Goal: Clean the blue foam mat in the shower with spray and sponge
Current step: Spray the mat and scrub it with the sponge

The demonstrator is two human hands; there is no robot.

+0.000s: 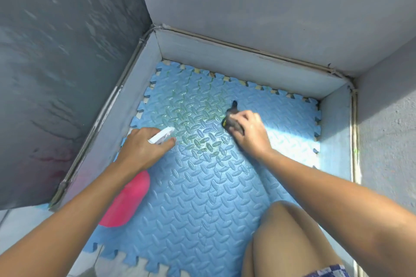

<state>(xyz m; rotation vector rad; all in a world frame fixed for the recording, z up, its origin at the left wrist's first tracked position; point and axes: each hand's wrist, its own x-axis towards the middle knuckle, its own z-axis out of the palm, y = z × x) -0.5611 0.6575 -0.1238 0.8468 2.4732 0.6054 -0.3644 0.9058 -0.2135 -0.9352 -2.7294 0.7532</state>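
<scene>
Both hands closed: left grips sprayer, right apparently sponge.

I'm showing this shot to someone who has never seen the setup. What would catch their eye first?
Most likely the blue foam mat filling the shower floor, with a greenish stained patch toward the far left corner. Next, the pink spray bottle at lower left, gripped at its white trigger head by the left hand. The right hand presses a dark sponge onto the mat at the edge of the stain.

Bare arms; blue-and-white checked shorts above a bare knee.
</scene>
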